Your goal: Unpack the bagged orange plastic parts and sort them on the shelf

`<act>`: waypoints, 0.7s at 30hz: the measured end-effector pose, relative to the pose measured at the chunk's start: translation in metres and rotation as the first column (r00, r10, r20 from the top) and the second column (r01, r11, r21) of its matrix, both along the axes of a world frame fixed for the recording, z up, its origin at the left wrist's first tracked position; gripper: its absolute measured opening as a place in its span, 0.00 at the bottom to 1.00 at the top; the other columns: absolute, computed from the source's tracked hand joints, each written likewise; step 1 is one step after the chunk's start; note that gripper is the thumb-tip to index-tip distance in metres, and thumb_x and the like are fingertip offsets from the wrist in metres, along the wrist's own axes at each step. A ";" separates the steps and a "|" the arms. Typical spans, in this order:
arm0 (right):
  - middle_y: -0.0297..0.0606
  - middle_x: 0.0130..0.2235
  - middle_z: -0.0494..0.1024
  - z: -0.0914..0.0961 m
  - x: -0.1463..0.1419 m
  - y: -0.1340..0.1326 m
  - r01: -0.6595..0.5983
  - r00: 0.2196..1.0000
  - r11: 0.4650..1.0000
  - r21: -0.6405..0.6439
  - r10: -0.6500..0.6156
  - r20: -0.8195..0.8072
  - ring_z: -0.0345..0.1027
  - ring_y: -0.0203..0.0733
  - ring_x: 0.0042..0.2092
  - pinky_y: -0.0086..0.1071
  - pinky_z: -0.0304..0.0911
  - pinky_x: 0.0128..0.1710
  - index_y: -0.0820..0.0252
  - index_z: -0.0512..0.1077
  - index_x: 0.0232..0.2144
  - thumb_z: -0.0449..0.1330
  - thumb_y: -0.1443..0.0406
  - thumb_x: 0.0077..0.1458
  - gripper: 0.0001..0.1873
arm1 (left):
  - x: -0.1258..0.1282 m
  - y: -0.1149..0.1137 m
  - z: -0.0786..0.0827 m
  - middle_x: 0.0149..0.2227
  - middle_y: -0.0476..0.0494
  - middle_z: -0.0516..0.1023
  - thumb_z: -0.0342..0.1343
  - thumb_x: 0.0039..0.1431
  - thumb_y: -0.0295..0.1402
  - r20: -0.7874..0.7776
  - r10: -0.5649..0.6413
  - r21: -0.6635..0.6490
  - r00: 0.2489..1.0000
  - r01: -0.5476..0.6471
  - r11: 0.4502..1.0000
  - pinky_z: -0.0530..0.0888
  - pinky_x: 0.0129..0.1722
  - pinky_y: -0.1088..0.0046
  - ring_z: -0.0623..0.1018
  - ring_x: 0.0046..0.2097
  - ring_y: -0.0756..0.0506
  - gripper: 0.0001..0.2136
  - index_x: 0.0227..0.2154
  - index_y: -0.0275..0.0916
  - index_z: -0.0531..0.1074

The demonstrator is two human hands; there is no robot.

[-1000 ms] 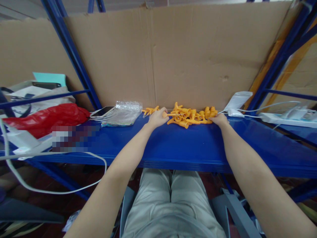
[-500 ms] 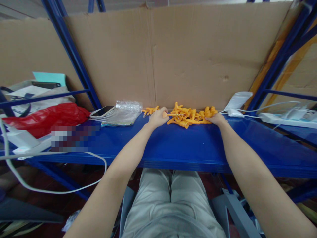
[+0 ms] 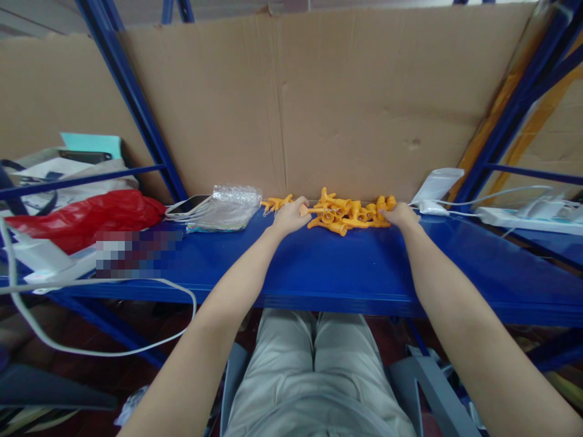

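A heap of orange, branching plastic pieces (image 3: 348, 212) with hollow round ends lies at the back of the blue shelf, against the cardboard. My left hand (image 3: 291, 216) is closed at the heap's left side; an orange piece (image 3: 304, 210) shows at its fingertips, with a thin chain running right over the heap. Just behind that hand lies another orange forked piece (image 3: 276, 203) beside a small chain. At the heap's right end my right hand (image 3: 401, 215) has its fingers closed against an orange piece (image 3: 382, 209); its grip is partly hidden.
Left of the heap are a clear plastic packet (image 3: 228, 212) and a phone (image 3: 194, 205) with white cable. Farther left lie a red bag (image 3: 95, 215) and a white plug (image 3: 43, 258). A white pouch (image 3: 437, 188) and a power strip (image 3: 532, 215) are on the right. Blue posts (image 3: 132, 103) flank the cardboard (image 3: 346, 103).
My right hand has shifted slightly up and back at the heap's right end, and the pieces there have moved a little. My left hand has stayed in place.
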State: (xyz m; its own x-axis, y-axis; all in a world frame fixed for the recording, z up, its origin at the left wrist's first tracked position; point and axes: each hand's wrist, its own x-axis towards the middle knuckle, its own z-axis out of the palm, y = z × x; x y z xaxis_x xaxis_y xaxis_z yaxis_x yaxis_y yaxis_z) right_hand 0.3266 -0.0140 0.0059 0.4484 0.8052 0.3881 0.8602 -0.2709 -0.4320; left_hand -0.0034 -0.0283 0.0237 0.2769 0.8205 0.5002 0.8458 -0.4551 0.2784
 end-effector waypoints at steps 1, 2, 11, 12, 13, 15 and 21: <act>0.56 0.45 0.77 0.006 -0.006 -0.005 0.066 0.997 0.997 -0.039 -0.067 -0.023 0.71 0.60 0.50 0.52 0.62 0.48 0.62 0.72 0.45 0.62 0.52 0.54 0.22 | 0.000 0.000 0.000 0.35 0.45 0.78 0.55 0.55 0.32 0.002 0.000 0.001 1.000 0.000 1.000 0.72 0.43 0.67 0.78 0.40 0.41 0.13 0.45 0.42 0.72; 0.59 0.48 0.75 0.012 -0.012 -0.009 0.084 0.996 0.996 -0.031 -0.085 -0.025 0.70 0.59 0.52 0.50 0.61 0.50 0.64 0.71 0.48 0.59 0.53 0.57 0.23 | 0.000 0.000 0.000 0.35 0.45 0.78 0.55 0.56 0.32 0.006 0.003 0.001 1.000 -0.003 1.000 0.72 0.42 0.67 0.78 0.40 0.41 0.14 0.45 0.42 0.72; 0.52 0.43 0.78 0.036 -0.075 -0.014 -0.339 0.931 0.904 0.262 0.283 0.229 0.70 0.53 0.46 0.41 0.62 0.45 0.61 0.73 0.39 0.51 0.59 0.63 0.14 | -0.001 0.001 -0.001 0.46 0.44 0.79 0.52 0.61 0.27 0.018 -0.124 0.070 0.992 0.123 0.990 0.71 0.54 0.64 0.78 0.51 0.41 0.20 0.56 0.43 0.66; 0.52 0.42 0.78 0.035 -0.084 -0.016 -0.386 0.910 0.888 0.249 0.322 0.259 0.71 0.52 0.45 0.40 0.61 0.43 0.60 0.74 0.38 0.50 0.58 0.64 0.15 | -0.001 0.001 -0.001 0.49 0.43 0.79 0.51 0.61 0.26 0.010 -0.153 0.088 0.988 0.152 0.984 0.70 0.55 0.63 0.77 0.53 0.41 0.21 0.57 0.43 0.66; 0.51 0.41 0.79 0.034 -0.093 -0.018 -0.438 0.883 0.870 0.226 0.368 0.293 0.71 0.52 0.44 0.39 0.61 0.43 0.61 0.75 0.37 0.50 0.58 0.64 0.17 | 0.000 0.001 -0.002 0.52 0.42 0.78 0.50 0.61 0.25 0.000 -0.177 0.100 0.984 0.176 0.979 0.70 0.56 0.63 0.77 0.54 0.41 0.21 0.57 0.42 0.66; 0.49 0.41 0.79 0.032 -0.111 -0.024 -0.532 0.816 0.827 0.180 0.444 0.369 0.71 0.50 0.44 0.38 0.59 0.42 0.61 0.75 0.37 0.48 0.58 0.66 0.19 | 0.001 0.000 -0.003 0.55 0.40 0.76 0.49 0.61 0.25 -0.018 -0.200 0.104 0.980 0.201 0.974 0.71 0.56 0.62 0.77 0.55 0.41 0.21 0.57 0.41 0.66; 0.47 0.43 0.80 0.021 -0.144 -0.035 -0.755 0.583 0.654 0.040 0.643 0.497 0.71 0.48 0.47 0.36 0.57 0.43 0.62 0.77 0.39 0.49 0.61 0.68 0.18 | 0.005 -0.001 -0.003 0.57 0.37 0.75 0.48 0.64 0.26 -0.052 -0.252 0.100 0.966 0.256 0.961 0.73 0.54 0.61 0.77 0.55 0.40 0.21 0.60 0.38 0.63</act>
State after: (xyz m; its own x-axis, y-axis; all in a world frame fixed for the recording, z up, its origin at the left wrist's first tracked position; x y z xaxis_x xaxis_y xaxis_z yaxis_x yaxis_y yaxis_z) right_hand 0.1824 -0.0489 0.0265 -0.4630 0.6599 0.5917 0.8353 0.5482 0.0423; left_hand 0.0013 -0.0292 0.0203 0.4902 0.6639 0.5647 0.7074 -0.6816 0.1872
